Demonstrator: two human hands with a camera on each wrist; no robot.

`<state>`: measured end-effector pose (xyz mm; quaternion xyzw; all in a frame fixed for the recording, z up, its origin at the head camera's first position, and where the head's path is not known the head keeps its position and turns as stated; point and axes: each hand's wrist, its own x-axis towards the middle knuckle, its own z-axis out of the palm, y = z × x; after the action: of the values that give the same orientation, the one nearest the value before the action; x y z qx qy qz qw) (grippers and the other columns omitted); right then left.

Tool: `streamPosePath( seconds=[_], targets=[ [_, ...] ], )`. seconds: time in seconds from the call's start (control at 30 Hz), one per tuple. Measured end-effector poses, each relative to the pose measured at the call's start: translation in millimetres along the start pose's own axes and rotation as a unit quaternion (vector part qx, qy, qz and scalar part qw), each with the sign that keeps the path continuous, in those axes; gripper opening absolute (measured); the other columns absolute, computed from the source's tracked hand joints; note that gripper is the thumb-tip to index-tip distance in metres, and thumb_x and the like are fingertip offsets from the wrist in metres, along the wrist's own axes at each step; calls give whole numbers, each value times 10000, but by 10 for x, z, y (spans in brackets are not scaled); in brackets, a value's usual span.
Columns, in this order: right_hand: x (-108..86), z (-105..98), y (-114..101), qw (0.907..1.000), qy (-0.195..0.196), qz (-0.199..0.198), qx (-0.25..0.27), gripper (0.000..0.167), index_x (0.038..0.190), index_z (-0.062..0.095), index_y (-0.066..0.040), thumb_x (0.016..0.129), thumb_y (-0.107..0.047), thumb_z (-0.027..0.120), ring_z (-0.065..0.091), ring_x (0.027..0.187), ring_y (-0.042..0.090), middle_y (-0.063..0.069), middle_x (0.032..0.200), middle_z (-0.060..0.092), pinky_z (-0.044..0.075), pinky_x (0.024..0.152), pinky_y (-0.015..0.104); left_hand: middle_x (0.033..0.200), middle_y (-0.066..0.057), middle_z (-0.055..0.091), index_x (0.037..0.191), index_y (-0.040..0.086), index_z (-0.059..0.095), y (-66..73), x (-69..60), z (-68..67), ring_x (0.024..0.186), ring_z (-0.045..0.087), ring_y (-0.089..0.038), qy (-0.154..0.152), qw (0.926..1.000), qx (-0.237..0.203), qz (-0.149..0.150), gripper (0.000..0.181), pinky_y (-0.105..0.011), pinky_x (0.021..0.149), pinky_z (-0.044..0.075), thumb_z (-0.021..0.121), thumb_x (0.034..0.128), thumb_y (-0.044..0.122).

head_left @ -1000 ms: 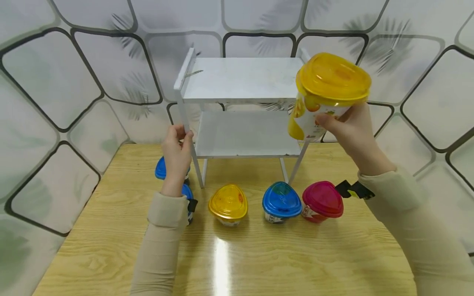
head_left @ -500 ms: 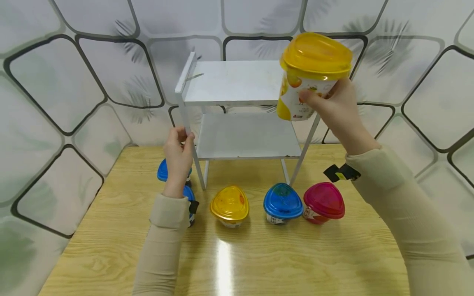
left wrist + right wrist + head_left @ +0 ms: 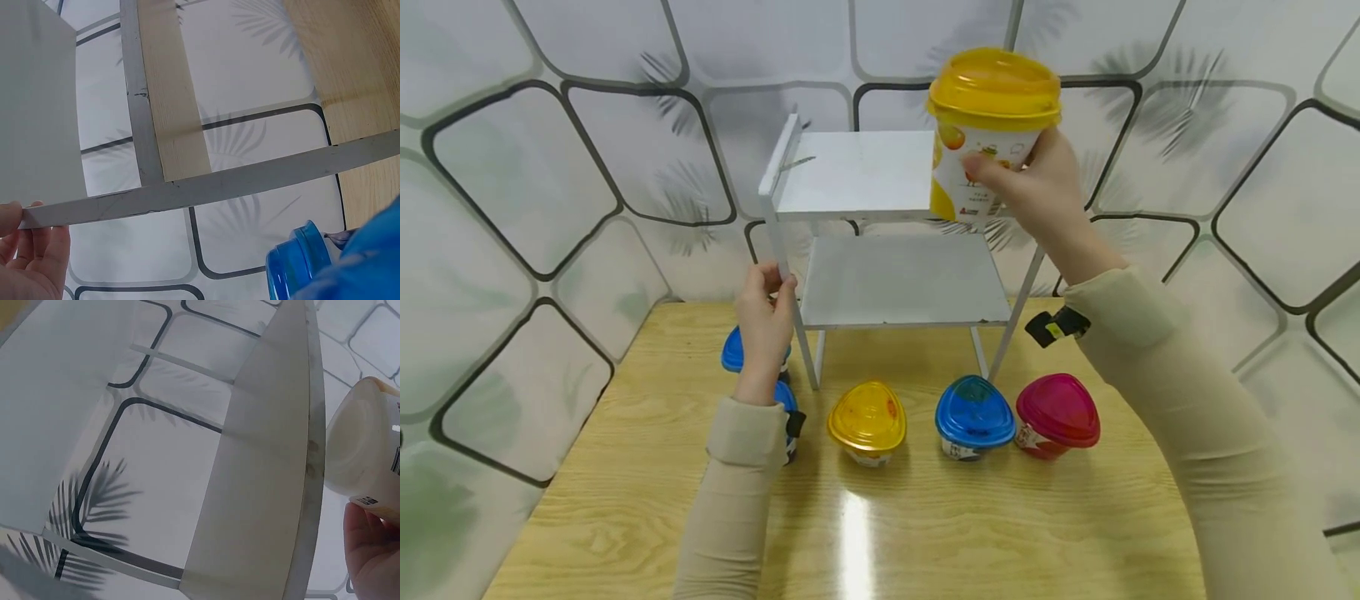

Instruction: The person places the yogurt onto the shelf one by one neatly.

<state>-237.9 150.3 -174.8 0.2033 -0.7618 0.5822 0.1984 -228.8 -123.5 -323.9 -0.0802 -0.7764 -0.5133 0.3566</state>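
My right hand (image 3: pixel 1037 187) grips a white cup with a yellow lid (image 3: pixel 992 96), held upright in front of the right part of a white two-tier shelf's top board (image 3: pixel 857 171). In the right wrist view the cup's pale base (image 3: pixel 356 437) shows beside the board's edge, with fingertips (image 3: pixel 359 525) under it. My left hand (image 3: pixel 763 317) pinches the shelf's left front leg between thumb and fingers; the left wrist view shows those fingers (image 3: pixel 53 250) around the grey bar (image 3: pixel 187 190).
On the wooden table (image 3: pixel 925 533) stand a yellow-lidded cup (image 3: pixel 867 417), a blue-lidded cup (image 3: pixel 975 412) and a pink-lidded cup (image 3: pixel 1058 412) before the shelf. Two more blue-lidded cups are partly hidden by my left arm, one further back (image 3: pixel 732 350). A patterned wall (image 3: pixel 647 167) rises behind.
My right hand has carried the yellow-lidded cup left and upward, from the shelf's right side to before its top board, and the cup is now more upright. My left hand keeps its hold.
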Motion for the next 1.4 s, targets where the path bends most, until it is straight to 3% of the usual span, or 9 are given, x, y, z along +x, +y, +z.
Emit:
streamPosePath(
  seconds=[0.3, 0.73, 0.97, 1.4],
  targets=[
    [140, 249, -49, 9986, -227, 188, -429, 520, 1169, 414, -97, 749, -192, 706, 515, 979, 173, 48, 1099, 520, 431, 833, 321, 853, -193, 578, 969, -70, 520, 19, -6, 0, 769, 564, -238, -18, 10000, -41, -48, 136, -175, 571, 405, 536, 867, 19],
    [303, 657, -117, 9964, -433, 10, -727, 546, 1141, 411, -86, 734, -283, 718, 553, 904, 149, 36, 1042, 552, 460, 762, 279, 845, -204, 575, 967, -83, 522, 14, -15, -8, 750, 563, -249, 66, 10000, -62, 1, 142, -178, 587, 412, 539, 865, 14],
    [367, 864, -148, 9962, -608, 192, -598, 568, 1161, 412, -112, 727, -303, 724, 543, 930, 137, 27, 1069, 546, 444, 789, 278, 842, -198, 574, 972, -80, 522, 9, -15, 17, 739, 565, -249, 62, 9999, -67, 143, 141, -168, 575, 408, 538, 864, 9],
    [492, 1136, -139, 9975, -618, 182, -301, 564, 1157, 422, -125, 719, -304, 729, 544, 891, 135, 22, 1040, 544, 455, 747, 263, 874, -181, 561, 980, -73, 518, -34, -3, 8, 799, 556, -216, -87, 9997, -158, -176, 152, -195, 589, 411, 537, 868, 29]
  ],
)
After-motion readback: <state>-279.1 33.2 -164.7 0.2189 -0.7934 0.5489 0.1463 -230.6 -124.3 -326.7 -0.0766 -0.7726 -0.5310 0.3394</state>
